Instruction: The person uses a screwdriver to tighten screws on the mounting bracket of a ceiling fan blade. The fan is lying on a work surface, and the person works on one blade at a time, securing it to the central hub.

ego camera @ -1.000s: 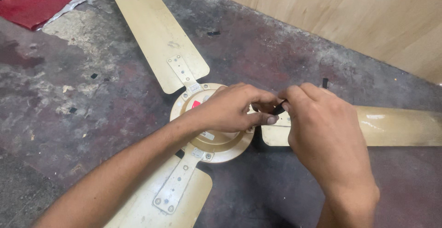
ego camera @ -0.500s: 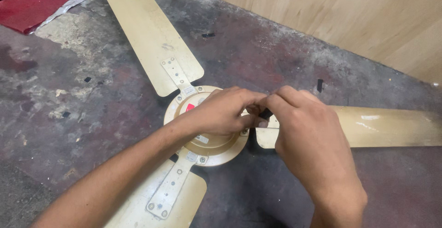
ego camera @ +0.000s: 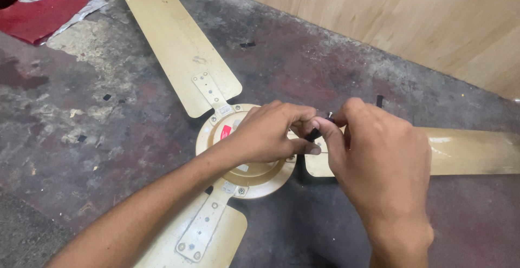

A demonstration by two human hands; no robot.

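Since the earlier frame both hands have stayed together over the fan hub, barely shifted. The fan [ego camera: 246,159] lies on the floor [ego camera: 81,122], 3 blades spread. The right hand [ego camera: 379,165] and left hand [ego camera: 268,132] meet at the hub's right edge, fingertips pinching a small dark screw [ego camera: 314,134] between them.

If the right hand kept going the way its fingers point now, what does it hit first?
The right hand points left toward the fan hub. It would likely first meet the left hand, whose fingertips it already nearly touches over a small dark part; depth is unclear.
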